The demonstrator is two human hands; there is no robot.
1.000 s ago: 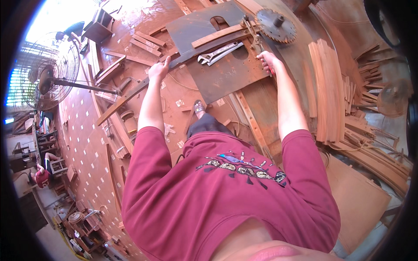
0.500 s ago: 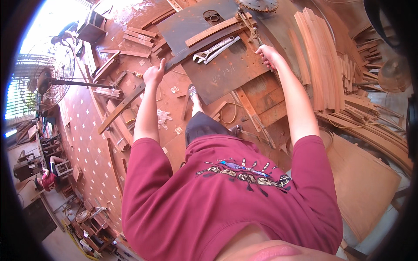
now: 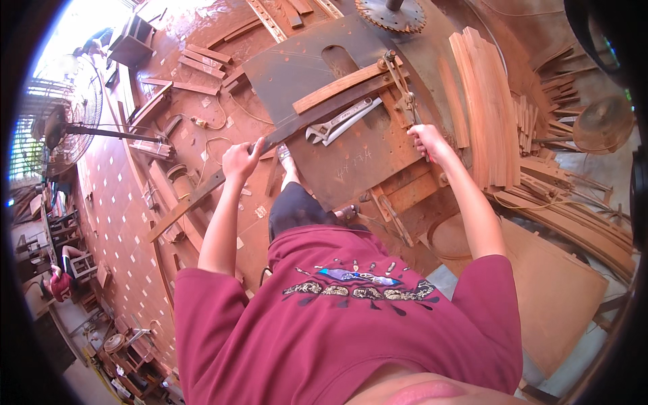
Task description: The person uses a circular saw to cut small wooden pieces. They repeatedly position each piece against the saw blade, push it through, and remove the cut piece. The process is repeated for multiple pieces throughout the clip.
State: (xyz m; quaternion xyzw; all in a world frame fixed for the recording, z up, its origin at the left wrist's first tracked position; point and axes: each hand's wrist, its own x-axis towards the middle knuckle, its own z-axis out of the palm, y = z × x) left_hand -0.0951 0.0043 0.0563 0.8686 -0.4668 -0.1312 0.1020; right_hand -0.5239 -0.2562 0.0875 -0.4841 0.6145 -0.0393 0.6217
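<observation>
My left hand [image 3: 241, 162] is closed round a long dark wooden bar [image 3: 214, 181] that runs from the lower left up across the metal machine table [image 3: 381, 152]. A lighter, slightly curved wooden strip [image 3: 344, 86] lies along the bar's far edge. At the right end a metal toggle clamp [image 3: 405, 98] stands over the wood. My right hand [image 3: 430, 144] is wrapped round the clamp's lever, with a bit of red showing below the fingers. On the table between my hands lie an adjustable wrench [image 3: 337, 121] and a pale flat bar [image 3: 353, 121] beside it.
A toothed circular saw blade [image 3: 391, 15] stands beyond the table. Long curved planks [image 3: 489, 108] are stacked at the right, with a plywood sheet [image 3: 553, 290] nearer. Wood offcuts [image 3: 202, 61] and a cable [image 3: 219, 125] lie on the left floor by a fan [image 3: 64, 111]. Another person [image 3: 61, 283] is far left.
The table, wood and clamp sit lower in the view, and more of the saw blade shows. Both hands keep their hold, with little visible shift against the table.
</observation>
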